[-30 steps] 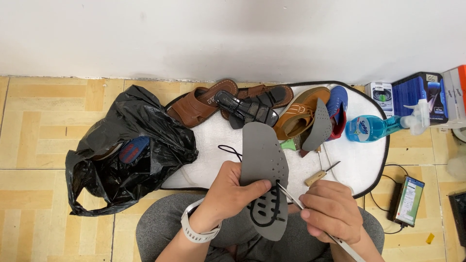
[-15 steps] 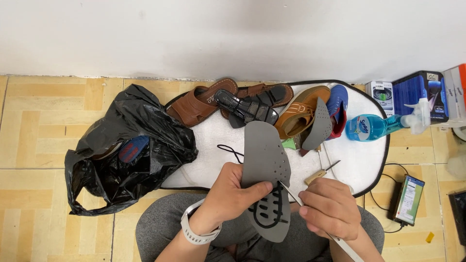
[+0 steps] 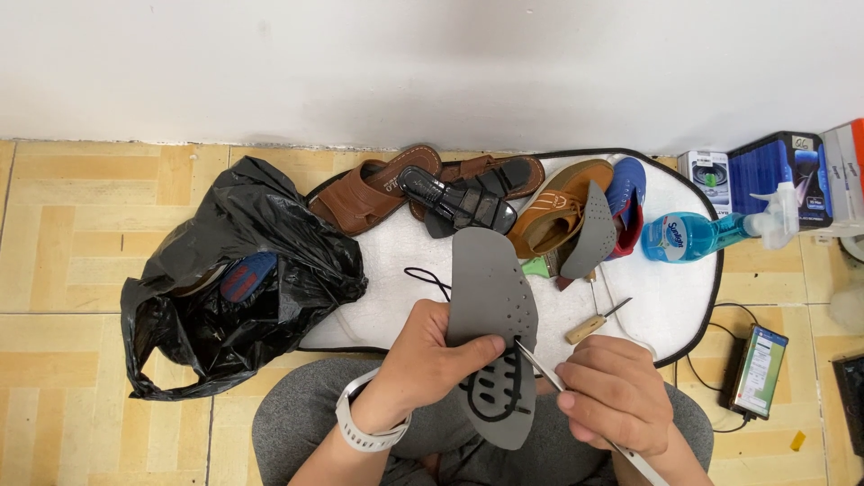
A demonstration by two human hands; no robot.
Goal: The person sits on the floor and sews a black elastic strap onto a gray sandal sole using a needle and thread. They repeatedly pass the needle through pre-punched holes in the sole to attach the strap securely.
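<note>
While the left hand grips a grey insole over the lap, the right hand's fingers pinch a thin blade.
Since a second ago, the blade tip has stayed at the insole's marked edge; beyond lie sandals on a white mat.

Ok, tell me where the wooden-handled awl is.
Head view, right of centre: the wooden-handled awl lies on the white mat, just beyond the right hand.

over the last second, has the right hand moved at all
Yes, slightly. The right hand, holding the thin blade, has edged left toward the grey insole, judged against the wooden awl on the white mat.
</note>
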